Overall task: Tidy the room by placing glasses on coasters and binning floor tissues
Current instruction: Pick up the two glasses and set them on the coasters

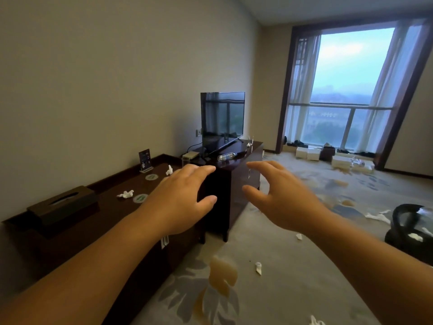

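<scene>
Littering the carpet (293,277), crumpled white tissues (258,268).

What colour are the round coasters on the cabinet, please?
The coasters are pale with green markings; head view shows them.

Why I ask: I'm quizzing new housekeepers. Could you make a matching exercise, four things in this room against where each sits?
Things
1. tissue box
2. bottle
3. bin
4. white boxes

Places
A. on the carpet, at the right edge of the view
B. on the floor below the window
C. at the left end of the low bench
D. lying on its side in front of the TV

Pairs: 1-C, 2-D, 3-A, 4-B
</scene>
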Available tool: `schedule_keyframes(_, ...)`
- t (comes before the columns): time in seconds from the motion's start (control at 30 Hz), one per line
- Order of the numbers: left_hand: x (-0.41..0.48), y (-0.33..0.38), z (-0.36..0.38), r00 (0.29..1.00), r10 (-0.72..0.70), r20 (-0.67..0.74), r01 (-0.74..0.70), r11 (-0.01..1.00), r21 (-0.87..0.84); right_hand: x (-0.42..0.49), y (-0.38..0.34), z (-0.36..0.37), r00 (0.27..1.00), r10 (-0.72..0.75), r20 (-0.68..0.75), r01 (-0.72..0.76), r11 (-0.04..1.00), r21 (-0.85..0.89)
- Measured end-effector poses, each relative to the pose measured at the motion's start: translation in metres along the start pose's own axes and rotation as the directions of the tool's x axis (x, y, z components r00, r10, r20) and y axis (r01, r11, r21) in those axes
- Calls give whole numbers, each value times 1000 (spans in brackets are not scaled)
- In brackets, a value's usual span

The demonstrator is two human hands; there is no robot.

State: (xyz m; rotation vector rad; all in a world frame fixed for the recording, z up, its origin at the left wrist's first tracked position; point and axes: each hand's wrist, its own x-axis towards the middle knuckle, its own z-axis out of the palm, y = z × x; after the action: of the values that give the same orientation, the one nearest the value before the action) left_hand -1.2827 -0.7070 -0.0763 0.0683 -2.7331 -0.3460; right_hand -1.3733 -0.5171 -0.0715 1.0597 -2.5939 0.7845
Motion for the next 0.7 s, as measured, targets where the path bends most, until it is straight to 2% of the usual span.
schedule_keyframes(0.2, 141, -56, 53, 997, -80, 7, 80, 997, 21, 148, 75, 39, 999, -50, 23, 48, 997, 68)
schedule_keyframes(0.43, 271, -133, 94, 984, -179, 15, 178, 983, 36, 302, 128, 105, 991, -100, 89, 89, 989, 117)
schedule_keyframes(0.7, 414, -253, 153, 982, -187, 13, 187, 982, 5, 459, 179, 197, 986, -93, 137, 83, 994, 77)
